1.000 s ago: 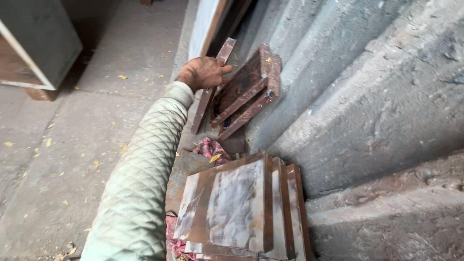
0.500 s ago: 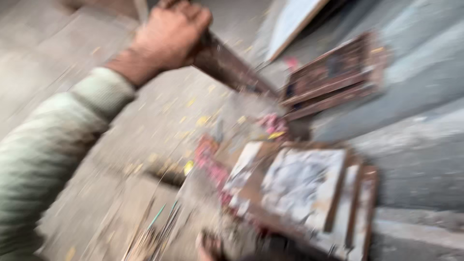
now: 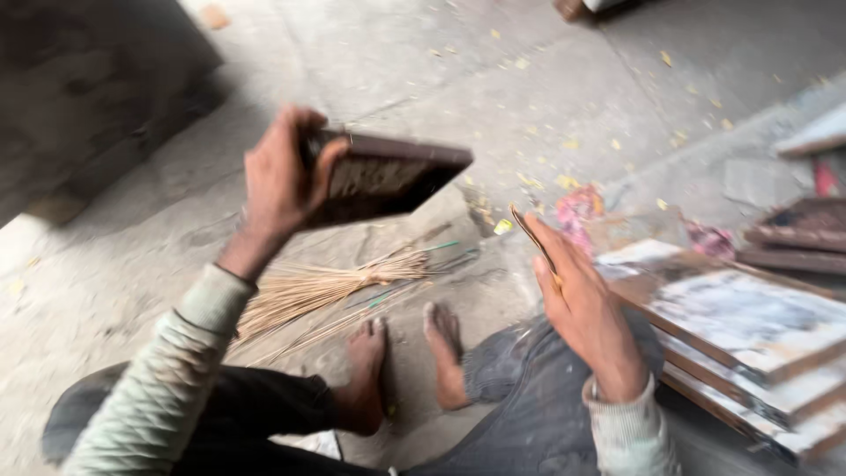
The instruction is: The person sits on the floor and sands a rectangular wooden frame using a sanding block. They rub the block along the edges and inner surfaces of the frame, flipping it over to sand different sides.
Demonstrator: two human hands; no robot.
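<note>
Once lifted off the leaning frames by the wall, the dark wooden frame (image 3: 388, 181) hung over the bare feet (image 3: 405, 361).
Left hand (image 3: 278, 181) fingers clamped its end; right hand (image 3: 582, 304) pinched a thin strip (image 3: 533, 238), fingers together, beside the stacked frames (image 3: 749, 335).

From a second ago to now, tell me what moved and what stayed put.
The left hand, which was reaching to the brown frames leaning on the wall, has taken one wooden frame in its grip and swung it back over the lap. The right hand has come into view holding a thin flat tool. The stack of stained boards stayed where it lay.
</note>
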